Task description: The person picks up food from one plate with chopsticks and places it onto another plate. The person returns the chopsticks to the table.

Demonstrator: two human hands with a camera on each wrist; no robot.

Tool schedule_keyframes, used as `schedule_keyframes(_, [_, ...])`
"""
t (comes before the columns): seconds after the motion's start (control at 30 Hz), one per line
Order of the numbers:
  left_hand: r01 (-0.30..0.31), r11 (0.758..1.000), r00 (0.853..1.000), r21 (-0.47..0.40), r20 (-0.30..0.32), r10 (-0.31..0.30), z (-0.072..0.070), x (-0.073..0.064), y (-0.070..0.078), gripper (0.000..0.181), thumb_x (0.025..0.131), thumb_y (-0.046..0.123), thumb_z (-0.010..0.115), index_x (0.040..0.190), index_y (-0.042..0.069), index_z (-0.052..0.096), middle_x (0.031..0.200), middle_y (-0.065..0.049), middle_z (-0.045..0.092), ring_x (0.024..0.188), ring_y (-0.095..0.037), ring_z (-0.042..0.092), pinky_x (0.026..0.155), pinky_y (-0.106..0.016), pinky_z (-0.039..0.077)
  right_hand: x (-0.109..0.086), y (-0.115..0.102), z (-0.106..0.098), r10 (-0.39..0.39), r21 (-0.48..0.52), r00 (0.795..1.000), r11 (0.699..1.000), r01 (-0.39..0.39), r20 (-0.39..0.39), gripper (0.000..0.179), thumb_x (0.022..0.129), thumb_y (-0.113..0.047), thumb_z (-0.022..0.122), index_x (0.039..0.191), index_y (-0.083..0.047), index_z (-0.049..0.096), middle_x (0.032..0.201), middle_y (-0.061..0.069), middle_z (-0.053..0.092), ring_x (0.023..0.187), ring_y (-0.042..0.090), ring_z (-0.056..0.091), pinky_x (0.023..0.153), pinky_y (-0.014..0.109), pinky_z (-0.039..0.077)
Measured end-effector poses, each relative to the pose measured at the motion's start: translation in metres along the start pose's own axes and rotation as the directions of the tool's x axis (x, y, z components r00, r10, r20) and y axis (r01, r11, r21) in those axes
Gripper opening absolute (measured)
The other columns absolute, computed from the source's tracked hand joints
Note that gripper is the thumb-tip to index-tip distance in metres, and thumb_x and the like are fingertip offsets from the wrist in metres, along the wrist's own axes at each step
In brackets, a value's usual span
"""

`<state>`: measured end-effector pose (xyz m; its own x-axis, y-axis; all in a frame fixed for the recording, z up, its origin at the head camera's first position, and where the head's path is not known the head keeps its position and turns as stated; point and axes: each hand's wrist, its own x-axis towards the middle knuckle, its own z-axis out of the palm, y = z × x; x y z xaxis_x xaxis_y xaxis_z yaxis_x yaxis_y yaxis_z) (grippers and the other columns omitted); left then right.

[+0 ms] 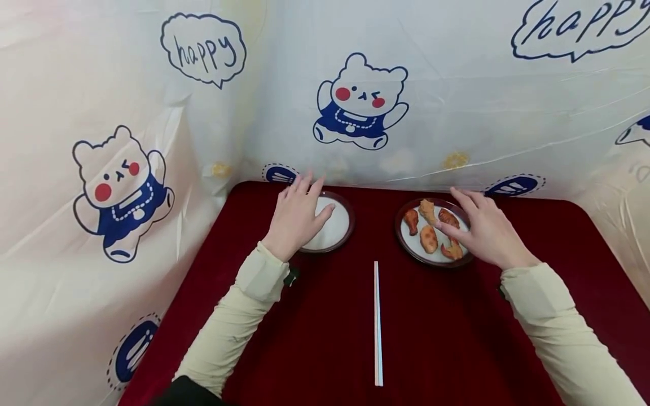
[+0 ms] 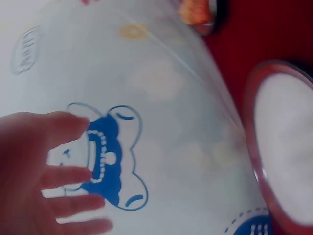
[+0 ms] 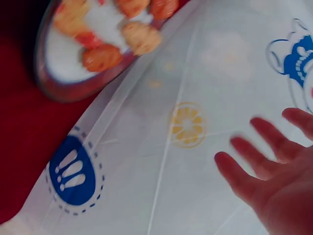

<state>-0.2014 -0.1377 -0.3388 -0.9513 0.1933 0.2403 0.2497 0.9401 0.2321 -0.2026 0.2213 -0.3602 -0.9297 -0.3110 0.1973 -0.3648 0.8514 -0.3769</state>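
1. Head view shows a big pale sheet [image 1: 284, 84] hanging at the back and sides, with bears, orange slices and the word "happy" on it.
2. Next is a dark red table [image 1: 315, 327], and everything else sits on it or above it.
3. Two cream sleeves [image 1: 558, 321] reach over the table, one from each side.
4. The left hand [image 1: 297, 217] is wide open, fingers apart, and has hold of nothing. From the head it covers part of the left plate. The left wrist view shows a gap between fingers and plate.
5. The right hand [image 1: 484, 231] is open too, fingers spread, and holds nothing. It is by the right side of the food plate. The thumb tip looks very near the food, but I cannot tell if it touches.
6. The food plate [image 1: 412, 241] is white with a brown rim, and sits near the back of the table. The left plate [image 1: 333, 225] looks the same and sits well apart from it.
7. Two thin, pale sticks [image 1: 378, 327] lie side by side, pointing away from the person, between the arms.
8. Five bits of chicken [image 1: 429, 239], brown and golden, lie on the food plate.
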Motion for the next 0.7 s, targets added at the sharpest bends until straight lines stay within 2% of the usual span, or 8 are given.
schedule_keyframes(0.07, [-0.007,0.994,0.998,-0.107,-0.066,0.000,-0.001,-0.010,0.002,0.053,0.097,0.036,0.053,0.142,0.008,0.048,0.152,-0.014,0.040,0.140,-0.031,0.039,0.114,-0.053,0.038,-0.007,-0.006,0.006,-0.061,0.042,0.996,0.997,0.064,-0.067,0.066,0.090,-0.037,0.066,0.142,-0.002,0.045,0.129,0.023,0.053,0.117,0.040,0.050,0.094,0.058,0.045])
schedule_keyframes(0.17, [-0.019,0.953,0.979,-0.301,-0.197,-0.043,0.003,-0.027,0.002,0.039,0.096,0.026,0.056,0.131,0.008,0.059,0.136,-0.010,0.056,0.123,-0.025,0.055,0.104,-0.044,0.050,-0.018,-0.014,0.015,-0.157,0.087,0.975,0.981,0.172,-0.156,0.045,0.087,-0.019,0.072,0.126,-0.001,0.058,0.106,0.014,0.063,0.096,0.025,0.057,0.080,0.041,0.051])
schedule_keyframes(0.27, [-0.020,0.882,0.942,-0.472,-0.305,-0.141,0.009,-0.042,-0.002,0.028,0.095,0.019,0.058,0.120,0.009,0.066,0.117,-0.008,0.065,0.099,-0.019,0.063,0.085,-0.034,0.058,-0.026,-0.021,0.023,-0.273,0.115,0.938,0.946,0.302,-0.213,0.034,0.080,-0.006,0.076,0.112,-0.005,0.065,0.097,0.004,0.064,0.085,0.012,0.055,0.071,0.023,0.049])
schedule_keyframes(0.37, [0.032,0.799,0.907,-0.600,-0.318,-0.275,0.016,-0.053,-0.011,0.023,0.095,0.017,0.058,0.115,0.010,0.067,0.107,-0.006,0.066,0.083,-0.016,0.061,0.071,-0.026,0.056,-0.032,-0.030,0.032,-0.369,0.156,0.902,0.900,0.407,-0.225,0.032,0.075,0.001,0.078,0.102,-0.011,0.066,0.094,-0.002,0.063,0.081,0.005,0.054,0.066,0.012,0.047])
schedule_keyframes(0.43, [0.086,0.755,0.889,-0.650,-0.293,-0.352,0.024,-0.057,-0.017,0.024,0.095,0.017,0.058,0.116,0.010,0.066,0.105,-0.007,0.065,0.079,-0.017,0.059,0.069,-0.024,0.053,-0.035,-0.036,0.039,-0.408,0.175,0.893,0.881,0.439,-0.189,0.030,0.075,0.000,0.078,0.098,-0.015,0.067,0.094,-0.005,0.062,0.083,0.004,0.056,0.067,0.016,0.051])
schedule_keyframes(0.53, [0.170,0.716,0.864,-0.677,-0.247,-0.438,0.041,-0.057,-0.028,0.027,0.095,0.017,0.056,0.119,0.008,0.064,0.105,-0.009,0.061,0.079,-0.019,0.057,0.069,-0.025,0.050,-0.039,-0.044,0.049,-0.408,0.218,0.910,0.885,0.412,-0.066,0.026,0.079,-0.006,0.077,0.097,-0.020,0.066,0.090,-0.009,0.059,0.083,0.003,0.054,0.067,0.024,0.053])
schedule_keyframes(0.63, [0.255,0.689,0.842,-0.679,-0.195,-0.503,0.060,-0.053,-0.038,0.032,0.095,0.019,0.054,0.124,0.006,0.060,0.106,-0.011,0.059,0.082,-0.021,0.057,0.069,-0.027,0.050,-0.042,-0.050,0.061,-0.391,0.276,0.916,0.893,0.355,0.088,0.021,0.083,-0.011,0.075,0.097,-0.023,0.067,0.089,-0.012,0.059,0.082,0.001,0.054,0.068,0.026,0.054])
schedule_keyframes(0.7, [0.307,0.677,0.830,-0.669,-0.159,-0.534,0.071,-0.050,-0.044,0.035,0.095,0.020,0.053,0.126,0.005,0.057,0.105,-0.012,0.058,0.084,-0.021,0.057,0.069,-0.028,0.050,-0.043,-0.054,0.070,-0.385,0.318,0.905,0.894,0.316,0.181,0.016,0.084,-0.012,0.073,0.095,-0.023,0.068,0.088,-0.013,0.059,0.081,0.000,0.054,0.069,0.024,0.053])
